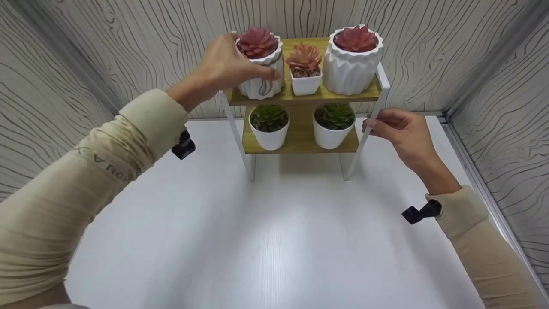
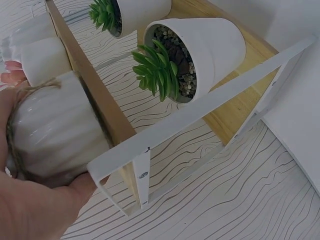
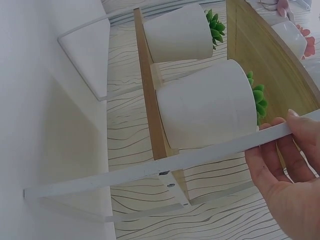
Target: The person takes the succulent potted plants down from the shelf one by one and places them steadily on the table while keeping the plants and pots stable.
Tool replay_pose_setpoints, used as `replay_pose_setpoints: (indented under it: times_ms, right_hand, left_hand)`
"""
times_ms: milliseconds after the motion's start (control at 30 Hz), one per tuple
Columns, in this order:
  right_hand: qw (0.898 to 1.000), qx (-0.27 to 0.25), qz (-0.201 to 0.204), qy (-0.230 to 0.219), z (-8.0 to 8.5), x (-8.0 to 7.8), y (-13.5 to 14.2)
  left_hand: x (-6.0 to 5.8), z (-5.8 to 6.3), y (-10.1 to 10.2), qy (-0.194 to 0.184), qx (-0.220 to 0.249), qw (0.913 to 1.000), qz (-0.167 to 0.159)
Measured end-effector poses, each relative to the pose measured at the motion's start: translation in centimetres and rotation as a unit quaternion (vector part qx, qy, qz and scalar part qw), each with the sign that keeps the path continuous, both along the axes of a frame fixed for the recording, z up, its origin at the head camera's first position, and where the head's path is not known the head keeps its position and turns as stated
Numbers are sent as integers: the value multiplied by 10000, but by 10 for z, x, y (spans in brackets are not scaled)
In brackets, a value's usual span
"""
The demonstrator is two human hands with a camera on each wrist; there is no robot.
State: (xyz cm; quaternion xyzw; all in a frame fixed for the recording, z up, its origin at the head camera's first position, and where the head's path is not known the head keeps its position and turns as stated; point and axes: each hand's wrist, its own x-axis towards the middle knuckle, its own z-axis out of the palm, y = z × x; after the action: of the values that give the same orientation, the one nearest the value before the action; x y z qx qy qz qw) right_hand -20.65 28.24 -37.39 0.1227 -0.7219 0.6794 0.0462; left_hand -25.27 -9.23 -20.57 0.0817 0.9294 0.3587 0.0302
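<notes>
A two-tier plant shelf (image 1: pixel 302 148) with wooden boards and a white metal frame stands at the back of the white table. My left hand (image 1: pixel 229 64) grips a ribbed white pot (image 1: pixel 260 79) with a red succulent and twine round it, at the left end of the top board. In the left wrist view, my fingers wrap this pot (image 2: pixel 55 130) right at the board's end. My right hand (image 1: pixel 405 133) pinches the frame's right front leg (image 1: pixel 364 133) between thumb and fingers. The same leg (image 3: pixel 220 150) crosses the right wrist view.
A small square pot (image 1: pixel 306 85) with a pink succulent and a larger ribbed pot (image 1: pixel 349 73) share the top board. Two smooth white pots, left (image 1: pixel 269 139) and right (image 1: pixel 331 136), hold green succulents below. Wood-grain patterned panels (image 1: pixel 180 47) enclose the table (image 1: pixel 266 231).
</notes>
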Motion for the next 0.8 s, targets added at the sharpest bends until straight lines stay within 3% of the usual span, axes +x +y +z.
replay_pose_setpoints:
  times_ms: [367, 800]
  right_hand:
    - [10000, 38, 58, -6, -2, -3, -1]
    - [9999, 113, 27, -16, -2, -4, 1]
  left_hand:
    - [3, 3, -6, -53, -132, 9999, 52]
    - [22, 10, -4, -138, 20, 9998, -140]
